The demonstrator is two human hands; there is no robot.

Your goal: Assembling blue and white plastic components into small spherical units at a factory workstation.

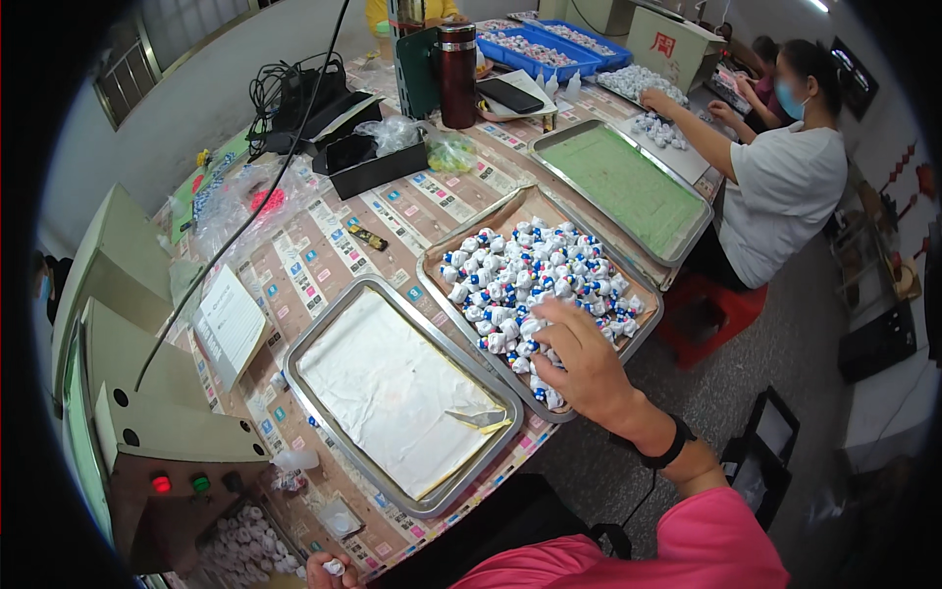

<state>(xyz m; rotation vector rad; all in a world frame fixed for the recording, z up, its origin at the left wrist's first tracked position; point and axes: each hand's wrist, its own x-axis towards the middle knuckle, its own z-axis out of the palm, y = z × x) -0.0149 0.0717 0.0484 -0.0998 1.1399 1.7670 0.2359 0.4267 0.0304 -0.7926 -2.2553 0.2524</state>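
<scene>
Right hand: your right hand (581, 365) lies palm down on the near right corner of the heap, fingers spread a little and curled onto the pieces; whether any piece is pinched under them you cannot tell
Heap: the small white plastic pieces with blue and red dots (525, 280) lie straight ahead of and to the left of those fingertips, touching them, piled loose with no common direction
Tray under the heap: the brown-lined shallow metal tray (439, 277) runs its long axis from near right to far left, slanted across the table
Left hand: your left hand (329, 569) sits at the lower edge, fingers closed round one small white piece (336, 566), well apart from the heap
Nearer hand: the right, already on the heap
Next tray: the metal tray lined with white paper (392, 393) lies just left of the heap tray, parallel to it, between your two hands
Far tray: a metal tray with a green mat (628, 182) lies beyond, beside a seated person in a white shirt (785, 191)
Labels: rows of small printed rectangular stickers in blue, red and white cover the table top (324, 245)
Packages: clear plastic bags (231, 201) at far left, blue crates (549, 49) at the far end, a white paper sheet (231, 319) propped on the left
</scene>
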